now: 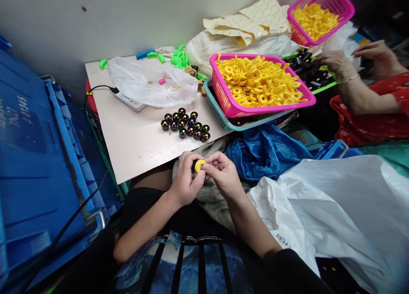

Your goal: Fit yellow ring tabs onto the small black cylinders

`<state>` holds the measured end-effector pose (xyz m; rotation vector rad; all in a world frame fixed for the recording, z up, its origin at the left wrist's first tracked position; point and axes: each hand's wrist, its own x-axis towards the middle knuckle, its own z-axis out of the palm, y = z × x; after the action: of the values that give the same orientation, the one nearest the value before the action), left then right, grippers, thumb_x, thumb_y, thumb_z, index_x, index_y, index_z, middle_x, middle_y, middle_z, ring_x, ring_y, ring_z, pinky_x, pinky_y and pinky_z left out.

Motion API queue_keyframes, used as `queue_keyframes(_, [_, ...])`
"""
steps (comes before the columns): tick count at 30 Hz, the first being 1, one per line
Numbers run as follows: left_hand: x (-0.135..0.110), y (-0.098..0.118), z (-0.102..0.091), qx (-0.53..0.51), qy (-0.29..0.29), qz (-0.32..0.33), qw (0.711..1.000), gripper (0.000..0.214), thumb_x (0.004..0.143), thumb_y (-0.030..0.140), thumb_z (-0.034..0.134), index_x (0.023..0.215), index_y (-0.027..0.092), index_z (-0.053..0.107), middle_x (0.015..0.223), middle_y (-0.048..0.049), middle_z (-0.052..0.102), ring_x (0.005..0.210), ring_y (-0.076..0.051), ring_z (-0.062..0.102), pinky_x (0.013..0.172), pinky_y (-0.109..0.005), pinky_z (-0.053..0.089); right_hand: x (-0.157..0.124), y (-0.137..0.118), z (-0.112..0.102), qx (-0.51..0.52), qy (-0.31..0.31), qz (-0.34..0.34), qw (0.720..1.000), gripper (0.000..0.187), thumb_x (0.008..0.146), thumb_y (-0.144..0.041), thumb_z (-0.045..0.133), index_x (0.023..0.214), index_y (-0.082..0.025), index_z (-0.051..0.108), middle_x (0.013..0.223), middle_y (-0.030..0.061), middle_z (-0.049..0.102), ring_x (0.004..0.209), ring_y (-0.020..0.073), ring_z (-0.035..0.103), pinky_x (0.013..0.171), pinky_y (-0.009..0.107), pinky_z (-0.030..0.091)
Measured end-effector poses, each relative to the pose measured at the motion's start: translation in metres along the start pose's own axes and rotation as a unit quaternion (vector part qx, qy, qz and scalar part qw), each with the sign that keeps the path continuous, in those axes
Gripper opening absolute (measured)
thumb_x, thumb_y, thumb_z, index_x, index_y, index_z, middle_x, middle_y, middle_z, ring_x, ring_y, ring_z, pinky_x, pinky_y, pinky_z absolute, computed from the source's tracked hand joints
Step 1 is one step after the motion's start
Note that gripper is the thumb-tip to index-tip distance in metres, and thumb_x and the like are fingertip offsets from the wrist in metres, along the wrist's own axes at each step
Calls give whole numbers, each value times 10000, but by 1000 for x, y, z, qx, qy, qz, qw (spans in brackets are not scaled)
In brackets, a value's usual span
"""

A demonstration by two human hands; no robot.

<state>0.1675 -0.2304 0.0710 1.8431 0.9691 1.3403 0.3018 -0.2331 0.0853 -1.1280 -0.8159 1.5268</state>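
Head view: left hand (186,179) and right hand (223,173), fingers curled shut together on one yellow ring (200,165) with a black part behind it, held over the lap just below the white board (137,142). Black caps (185,124) clustered on board; pink basket (230,108) of yellow rings beside.

My only camera rides on my head, facing forward and down. It looks closely onto my left hand (183,181) and right hand (225,174), near enough to show the yellow ring (200,165) pinched between them. Beyond my hands it reaches the table (134,145), and far to their right, another person's hands (338,61).
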Motion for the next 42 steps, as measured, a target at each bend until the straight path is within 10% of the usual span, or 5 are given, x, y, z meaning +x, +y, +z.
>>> queue_keyframes(11, [-3,-2,2,90,0,110,990,418,890,324,469,1281,199,389,1097,-101,535,1113,-251,481,964,-448,409,-6,-1,2,67,-160,79,982,509,664,-549,779,1003,-197,638,1022,54,632,944,203,594,813,300,482])
queue_keyframes(16, [-2,-6,3,33,1,139,990,427,867,269,472,1282,212,384,996,-71,529,1028,-225,481,909,-422,444,-7,6,15,97,-116,68,986,489,637,-502,792,992,-202,640,1036,57,622,1031,236,572,927,345,462])
queue_keyframes(32, [-1,-15,-8,-41,-20,56,997,381,970,404,383,1301,224,436,1132,-103,502,1120,-226,473,976,-430,427,4,10,2,99,-140,47,984,402,724,-541,730,934,-199,696,888,28,641,828,166,575,797,299,471])
queue_keyframes(42, [19,-19,-26,-148,-35,23,988,401,694,353,818,1003,201,613,976,-89,700,1076,-220,594,909,-408,502,8,23,1,185,-188,87,961,441,649,-558,782,905,-208,700,857,41,665,756,170,604,723,316,531])
